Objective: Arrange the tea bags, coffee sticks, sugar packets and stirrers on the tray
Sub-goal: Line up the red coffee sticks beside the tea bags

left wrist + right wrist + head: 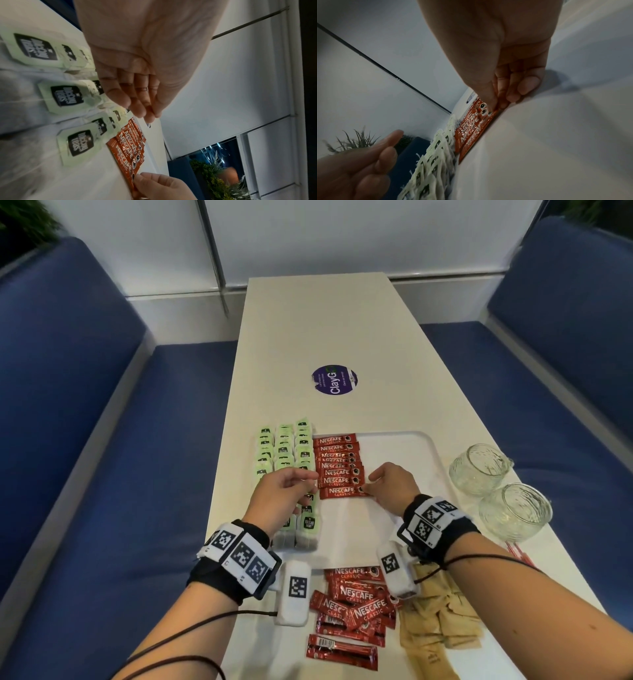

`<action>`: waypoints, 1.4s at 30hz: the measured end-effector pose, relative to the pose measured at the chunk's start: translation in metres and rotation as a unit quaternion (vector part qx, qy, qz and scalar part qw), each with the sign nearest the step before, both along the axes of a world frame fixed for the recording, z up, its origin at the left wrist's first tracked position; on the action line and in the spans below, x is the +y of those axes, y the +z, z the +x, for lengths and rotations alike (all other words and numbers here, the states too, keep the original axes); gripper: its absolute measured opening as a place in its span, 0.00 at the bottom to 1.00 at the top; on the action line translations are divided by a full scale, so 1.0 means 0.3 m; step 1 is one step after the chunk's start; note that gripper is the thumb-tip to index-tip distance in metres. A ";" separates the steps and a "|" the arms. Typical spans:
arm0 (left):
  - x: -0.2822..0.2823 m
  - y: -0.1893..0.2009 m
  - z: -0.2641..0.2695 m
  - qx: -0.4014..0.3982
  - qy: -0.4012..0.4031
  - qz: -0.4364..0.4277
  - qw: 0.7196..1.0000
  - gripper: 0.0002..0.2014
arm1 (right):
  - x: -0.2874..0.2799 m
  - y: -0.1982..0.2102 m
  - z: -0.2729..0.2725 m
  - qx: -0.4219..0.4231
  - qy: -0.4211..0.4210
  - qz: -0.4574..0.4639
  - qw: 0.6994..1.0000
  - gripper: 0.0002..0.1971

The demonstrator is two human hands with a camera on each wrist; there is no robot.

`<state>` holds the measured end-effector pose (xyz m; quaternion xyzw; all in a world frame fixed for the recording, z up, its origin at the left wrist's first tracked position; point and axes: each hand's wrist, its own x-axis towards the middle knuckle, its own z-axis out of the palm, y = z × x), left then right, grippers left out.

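the nearest nescafe stick (342, 492), last in the red row at the white tray (404, 436) left edge mid-frame, is pinched at its end by the right hand (390, 486), while the left hand (281, 494) hovers loosely curled, holding nothing, above green tea bags (284, 446).

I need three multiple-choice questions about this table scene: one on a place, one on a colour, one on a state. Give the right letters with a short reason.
1. Where do the two glass jars stand?
A. right of the tray
B. on the blue seat
C. among the tea bags

2. What colour are the coffee sticks?
A. green
B. red
C. blue

3. What does the right hand do?
A. lifts a jar
B. rests flat
C. pinches the nearest stick's end

Answers: 1 A, they stand on the table beside the tray's right edge. 2 B, red wrappers. 3 C, fingertips close on the nearest stick.
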<state>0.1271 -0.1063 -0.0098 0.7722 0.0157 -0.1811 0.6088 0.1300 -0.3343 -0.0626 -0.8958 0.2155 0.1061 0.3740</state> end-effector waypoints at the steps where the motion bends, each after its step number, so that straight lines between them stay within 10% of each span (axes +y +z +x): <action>1: 0.000 -0.003 0.002 0.000 0.000 -0.001 1.000 0.08 | -0.003 -0.001 0.005 0.000 -0.002 -0.004 1.000 0.12; 20: -0.037 0.009 -0.217 -0.055 -0.084 0.096 0.990 0.04 | 0.009 0.149 -0.292 -0.066 0.133 0.095 0.984 0.08; 33: -0.088 -0.067 -0.414 -0.185 -0.332 0.431 0.819 0.23 | 0.042 0.109 -0.507 0.010 0.299 -0.098 0.949 0.19; 42: -0.077 -0.089 -0.424 -0.180 -0.312 0.444 0.820 0.30 | 0.053 0.096 -0.513 -0.018 0.297 -0.160 0.941 0.11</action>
